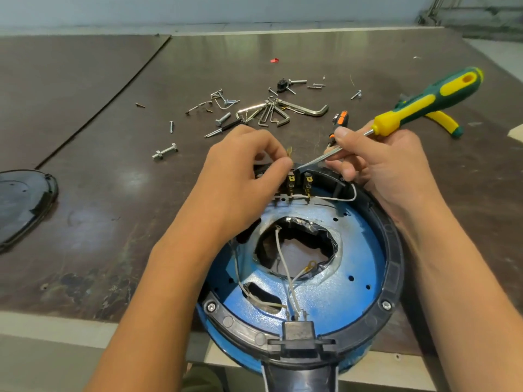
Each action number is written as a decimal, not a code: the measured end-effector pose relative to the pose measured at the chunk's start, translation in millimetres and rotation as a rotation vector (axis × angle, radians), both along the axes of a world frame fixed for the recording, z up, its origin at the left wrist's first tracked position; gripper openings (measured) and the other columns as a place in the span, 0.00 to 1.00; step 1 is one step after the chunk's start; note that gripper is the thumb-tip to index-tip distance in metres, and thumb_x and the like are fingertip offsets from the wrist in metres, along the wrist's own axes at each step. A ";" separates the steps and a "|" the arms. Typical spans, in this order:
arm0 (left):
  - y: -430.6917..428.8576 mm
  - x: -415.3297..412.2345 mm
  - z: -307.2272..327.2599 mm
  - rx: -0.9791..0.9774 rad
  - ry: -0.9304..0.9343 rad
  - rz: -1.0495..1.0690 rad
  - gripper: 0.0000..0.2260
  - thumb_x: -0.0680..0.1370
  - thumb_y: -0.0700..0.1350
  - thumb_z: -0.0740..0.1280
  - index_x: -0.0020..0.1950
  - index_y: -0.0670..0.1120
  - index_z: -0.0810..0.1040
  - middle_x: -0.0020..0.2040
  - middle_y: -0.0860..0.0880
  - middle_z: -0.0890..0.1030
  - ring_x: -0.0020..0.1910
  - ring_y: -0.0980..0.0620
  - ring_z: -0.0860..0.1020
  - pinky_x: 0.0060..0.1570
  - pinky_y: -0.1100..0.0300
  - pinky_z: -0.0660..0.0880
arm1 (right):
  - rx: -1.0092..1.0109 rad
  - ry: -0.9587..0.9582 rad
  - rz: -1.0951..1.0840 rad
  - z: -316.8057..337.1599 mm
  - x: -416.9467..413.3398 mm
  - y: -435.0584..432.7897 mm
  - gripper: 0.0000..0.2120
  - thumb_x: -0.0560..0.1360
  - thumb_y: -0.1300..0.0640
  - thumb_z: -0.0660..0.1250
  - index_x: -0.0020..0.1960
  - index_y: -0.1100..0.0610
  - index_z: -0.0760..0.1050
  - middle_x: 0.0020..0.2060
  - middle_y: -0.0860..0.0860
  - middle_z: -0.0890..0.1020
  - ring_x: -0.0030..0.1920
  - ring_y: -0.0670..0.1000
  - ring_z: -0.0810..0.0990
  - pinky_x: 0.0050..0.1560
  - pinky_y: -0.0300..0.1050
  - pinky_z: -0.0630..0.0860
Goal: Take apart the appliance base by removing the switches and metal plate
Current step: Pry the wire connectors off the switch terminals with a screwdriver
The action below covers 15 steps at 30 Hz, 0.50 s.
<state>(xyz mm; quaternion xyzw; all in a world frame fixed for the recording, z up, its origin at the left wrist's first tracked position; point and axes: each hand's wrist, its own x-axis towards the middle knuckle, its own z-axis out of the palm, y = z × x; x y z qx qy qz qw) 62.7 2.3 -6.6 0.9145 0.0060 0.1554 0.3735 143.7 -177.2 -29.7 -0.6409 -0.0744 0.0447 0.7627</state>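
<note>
My right hand (379,168) is clamped on a screwdriver (396,114), fingers around its bare steel shaft just below the glossy green-and-yellow handle, the tip angled down to the switches (300,183). My left hand (240,176) pinches closed on something at the switch block; what exactly it holds I cannot tell. The switches are small black bodies with brass terminals and thin white wires (285,267) looped off them. They sit at the far rim of the appliance base (393,250), a round black plastic ring at the near edge of the dark, scuffed table (99,207). Inside the ring lies the blue metal plate (339,295), flat, drilled with small holes, with a ragged central opening. Beyond lie loose screws and bolts (165,151) and bent steel hex keys (283,111).
</note>
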 end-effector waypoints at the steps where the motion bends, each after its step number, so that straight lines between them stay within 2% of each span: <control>1: 0.9 -0.9 3.4 -0.026 -0.036 0.007 0.03 0.80 0.48 0.69 0.47 0.51 0.80 0.50 0.56 0.80 0.51 0.60 0.79 0.54 0.61 0.77 | -0.001 -0.020 0.007 0.0 -0.6 -0.2 0.12 0.79 0.61 0.70 0.37 0.61 0.77 0.23 0.50 0.79 0.32 0.58 0.74 0.54 0.69 0.78; 3: 4.9 -2.4 10.8 -0.045 -0.122 0.028 0.03 0.80 0.47 0.69 0.47 0.50 0.80 0.44 0.56 0.81 0.46 0.58 0.80 0.48 0.58 0.79 | 0.007 -0.055 0.010 -0.7 -0.2 -1.0 0.11 0.80 0.60 0.70 0.40 0.61 0.76 0.24 0.50 0.80 0.35 0.61 0.76 0.52 0.66 0.77; 7: 21.1 -2.6 21.6 -0.039 -0.295 0.061 0.03 0.80 0.45 0.70 0.47 0.49 0.81 0.38 0.55 0.81 0.41 0.54 0.81 0.40 0.58 0.78 | 0.056 -0.104 0.026 -1.9 5.5 -2.0 0.08 0.80 0.58 0.70 0.43 0.57 0.76 0.34 0.54 0.84 0.23 0.50 0.75 0.49 0.61 0.80; 9: 28.5 -0.1 20.6 -0.023 -0.343 0.095 0.02 0.80 0.45 0.70 0.48 0.48 0.82 0.39 0.54 0.82 0.41 0.54 0.81 0.41 0.57 0.78 | 0.083 -0.111 0.056 -2.2 7.8 -2.2 0.06 0.81 0.56 0.68 0.46 0.57 0.74 0.36 0.54 0.85 0.22 0.50 0.76 0.40 0.51 0.81; 11: 34.0 3.9 16.6 -0.001 -0.370 0.137 0.03 0.80 0.43 0.69 0.52 0.48 0.82 0.40 0.54 0.82 0.42 0.56 0.81 0.42 0.59 0.78 | 0.088 -0.112 0.071 -2.5 9.6 -2.7 0.08 0.81 0.53 0.66 0.49 0.57 0.72 0.36 0.56 0.85 0.23 0.52 0.77 0.32 0.43 0.79; 15: 38.5 7.9 12.8 -0.029 -0.422 0.162 0.10 0.81 0.38 0.66 0.59 0.48 0.80 0.42 0.51 0.81 0.43 0.53 0.81 0.44 0.66 0.75 | 0.090 -0.122 0.113 -2.8 10.8 -4.5 0.12 0.83 0.53 0.63 0.53 0.62 0.70 0.38 0.59 0.86 0.24 0.55 0.80 0.32 0.42 0.79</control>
